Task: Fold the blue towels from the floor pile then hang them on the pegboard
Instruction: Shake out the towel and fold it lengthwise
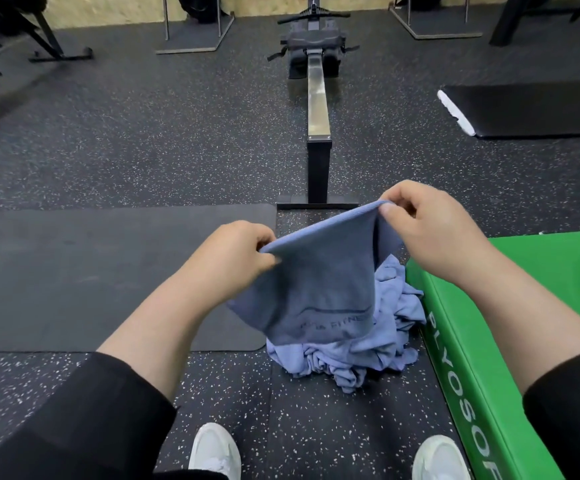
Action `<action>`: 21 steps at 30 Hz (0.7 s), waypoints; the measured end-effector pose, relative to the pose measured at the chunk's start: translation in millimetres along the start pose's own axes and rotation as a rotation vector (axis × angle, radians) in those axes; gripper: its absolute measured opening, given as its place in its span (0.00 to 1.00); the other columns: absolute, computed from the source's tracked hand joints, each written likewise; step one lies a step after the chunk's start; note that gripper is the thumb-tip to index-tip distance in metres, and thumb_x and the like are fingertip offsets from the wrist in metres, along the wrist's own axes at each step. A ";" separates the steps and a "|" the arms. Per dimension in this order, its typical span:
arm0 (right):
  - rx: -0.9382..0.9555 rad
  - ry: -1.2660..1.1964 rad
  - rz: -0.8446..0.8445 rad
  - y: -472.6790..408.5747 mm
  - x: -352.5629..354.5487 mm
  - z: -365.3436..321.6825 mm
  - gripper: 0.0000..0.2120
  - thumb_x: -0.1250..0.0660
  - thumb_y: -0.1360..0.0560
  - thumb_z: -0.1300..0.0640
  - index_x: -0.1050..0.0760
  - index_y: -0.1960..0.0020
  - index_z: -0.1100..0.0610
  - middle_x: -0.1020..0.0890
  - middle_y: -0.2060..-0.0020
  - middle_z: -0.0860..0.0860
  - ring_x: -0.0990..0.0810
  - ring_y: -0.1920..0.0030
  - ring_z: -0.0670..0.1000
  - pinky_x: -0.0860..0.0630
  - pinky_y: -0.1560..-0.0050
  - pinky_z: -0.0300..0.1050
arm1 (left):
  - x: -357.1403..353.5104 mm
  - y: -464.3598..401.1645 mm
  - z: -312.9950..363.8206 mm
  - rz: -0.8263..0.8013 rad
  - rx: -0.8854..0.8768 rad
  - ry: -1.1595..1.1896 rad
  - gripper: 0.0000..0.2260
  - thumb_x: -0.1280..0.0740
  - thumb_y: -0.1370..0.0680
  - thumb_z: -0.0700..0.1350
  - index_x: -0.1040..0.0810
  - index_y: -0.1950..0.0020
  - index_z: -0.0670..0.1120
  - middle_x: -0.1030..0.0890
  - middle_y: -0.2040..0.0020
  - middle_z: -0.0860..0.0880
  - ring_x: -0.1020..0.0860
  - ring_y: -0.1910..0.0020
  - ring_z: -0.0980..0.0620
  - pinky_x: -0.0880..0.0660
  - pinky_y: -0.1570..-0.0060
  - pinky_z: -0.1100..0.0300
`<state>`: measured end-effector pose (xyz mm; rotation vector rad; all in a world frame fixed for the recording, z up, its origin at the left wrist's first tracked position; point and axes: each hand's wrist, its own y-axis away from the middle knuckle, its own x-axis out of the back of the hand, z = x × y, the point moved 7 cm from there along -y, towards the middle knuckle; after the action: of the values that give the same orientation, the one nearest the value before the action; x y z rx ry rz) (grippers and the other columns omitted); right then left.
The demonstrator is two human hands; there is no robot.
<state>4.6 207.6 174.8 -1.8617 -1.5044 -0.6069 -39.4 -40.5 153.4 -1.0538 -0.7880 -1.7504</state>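
A blue towel (319, 282) with dark lettering near its lower hem hangs folded over in front of me. My left hand (236, 254) pinches its top left corner. The top right corner is pinched by my right hand (430, 230), which is held a little higher. Directly below the hanging towel, a crumpled pile of blue towels (357, 355) lies on the speckled rubber floor, partly hidden behind it. No pegboard is in view.
A green plyo box (510, 306) stands right of the pile. A black mat (108, 278) lies left. A rowing machine (318, 109) stretches ahead, with another black pad (530, 109) at far right. My white shoes (215, 452) are below.
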 end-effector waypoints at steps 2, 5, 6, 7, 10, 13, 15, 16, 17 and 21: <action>-0.002 0.043 0.015 0.0 4.3 4.1 0.05 0.39 0.18 0.55 0.26 0.52 0.49 0.23 0.59 0.46 0.27 0.59 0.48 0.35 0.60 0.44 | 6.4 0.3 -10.0 0.067 0.030 -0.030 0.07 0.33 0.20 0.48 0.24 0.59 0.50 0.23 0.63 0.53 0.24 0.58 0.46 0.34 0.63 0.54; -0.016 0.071 -0.011 4.1 4.1 10.3 0.04 0.40 0.18 0.53 0.28 0.51 0.48 0.20 0.61 0.49 0.24 0.59 0.52 0.30 0.58 0.48 | 17.5 3.4 -17.1 0.183 0.054 0.028 0.06 0.37 0.18 0.47 0.25 0.54 0.51 0.23 0.61 0.53 0.25 0.56 0.46 0.32 0.60 0.54; -0.011 0.093 -0.018 5.1 3.3 11.4 0.03 0.39 0.18 0.53 0.28 0.50 0.48 0.19 0.60 0.51 0.23 0.58 0.54 0.29 0.57 0.49 | 20.9 4.6 -18.3 0.218 0.058 0.035 0.06 0.38 0.17 0.46 0.24 0.53 0.51 0.22 0.59 0.52 0.25 0.55 0.45 0.30 0.59 0.53; -0.007 0.109 -0.022 6.2 3.4 12.0 0.03 0.38 0.18 0.53 0.27 0.50 0.48 0.19 0.60 0.52 0.24 0.57 0.56 0.30 0.57 0.50 | 23.2 5.3 -19.7 0.241 0.056 0.028 0.06 0.39 0.17 0.45 0.23 0.51 0.50 0.20 0.57 0.50 0.25 0.54 0.45 0.29 0.57 0.52; -0.007 0.115 -0.017 7.9 9.4 12.8 0.03 0.36 0.19 0.54 0.23 0.48 0.48 0.19 0.57 0.50 0.24 0.55 0.53 0.37 0.58 0.45 | 29.0 5.3 -26.8 0.268 0.051 -0.022 0.07 0.39 0.17 0.43 0.21 0.46 0.48 0.18 0.51 0.46 0.24 0.50 0.43 0.29 0.54 0.51; -0.030 0.141 -0.028 9.3 17.2 15.9 0.04 0.32 0.20 0.56 0.19 0.48 0.50 0.18 0.57 0.47 0.22 0.54 0.50 0.36 0.59 0.42 | 36.2 5.2 -40.9 0.314 0.081 -0.025 0.07 0.37 0.17 0.44 0.20 0.47 0.47 0.18 0.51 0.46 0.23 0.49 0.44 0.32 0.55 0.54; -0.044 0.147 -0.018 10.7 20.9 17.6 0.03 0.31 0.21 0.56 0.19 0.51 0.49 0.18 0.60 0.45 0.22 0.57 0.50 0.33 0.61 0.40 | 41.0 7.0 -48.4 0.350 0.118 0.015 0.07 0.36 0.18 0.47 0.21 0.52 0.47 0.20 0.57 0.49 0.24 0.53 0.45 0.34 0.57 0.55; -0.056 0.132 -0.008 11.3 21.9 18.0 0.03 0.31 0.22 0.56 0.19 0.54 0.50 0.18 0.61 0.45 0.23 0.60 0.49 0.32 0.61 0.38 | 42.1 8.5 -50.8 0.362 0.135 0.051 0.07 0.35 0.18 0.48 0.22 0.54 0.48 0.21 0.60 0.51 0.24 0.56 0.47 0.35 0.59 0.55; -0.074 0.098 0.007 11.4 22.0 20.0 0.04 0.30 0.22 0.54 0.19 0.55 0.51 0.18 0.63 0.46 0.24 0.62 0.49 0.30 0.61 0.39 | 42.6 9.8 -52.7 0.371 0.152 0.108 0.09 0.35 0.18 0.49 0.23 0.55 0.48 0.23 0.62 0.53 0.26 0.59 0.49 0.36 0.62 0.55; -0.187 -0.199 0.090 13.5 22.8 22.5 0.15 0.31 0.26 0.42 0.23 0.60 0.54 0.22 0.65 0.51 0.27 0.63 0.51 0.25 0.57 0.56 | 39.8 12.4 -64.4 0.409 0.255 0.505 0.13 0.31 0.22 0.53 0.25 0.62 0.47 0.26 0.66 0.53 0.30 0.66 0.52 0.32 0.64 0.58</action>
<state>22.0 237.8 173.1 -2.1760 -1.5218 -0.5494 -56.7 -114.7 162.4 -0.5178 -0.4232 -1.4261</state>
